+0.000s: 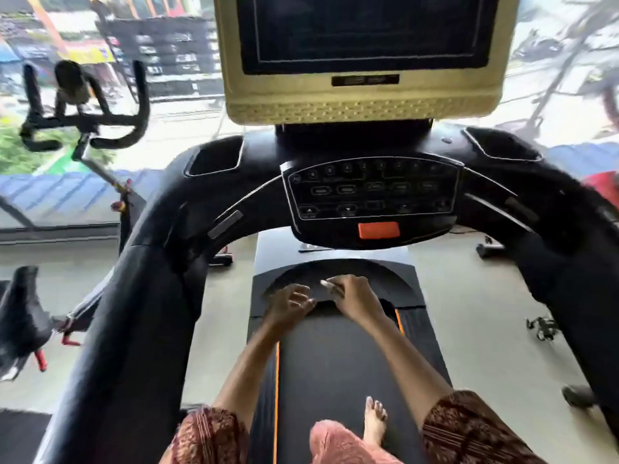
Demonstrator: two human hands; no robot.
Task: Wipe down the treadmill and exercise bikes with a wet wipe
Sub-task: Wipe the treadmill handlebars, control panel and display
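Over the front hood of the treadmill (335,356), right hand (355,296) pinches a small white wet wipe (326,283), left hand (289,304) just beside it, fingers loosely curled, holding nothing; exercise bike (83,122) left of treadmill.

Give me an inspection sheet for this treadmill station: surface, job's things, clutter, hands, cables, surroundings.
Surface: treadmill belt, dark with orange edge lines; a bare foot stands on it.
Job's things: wet wipe, a small white piece; console with an orange button; exercise bike at left.
Clutter: nothing seen.
Hands: right hand pinches the wet wipe; left hand beside it, fingers loosely curled, holding nothing.
Cables: thin dark line on the floor at right, possibly a cable; cannot tell.
Surroundings: dark screen above the console; windows behind; a pedal at right.
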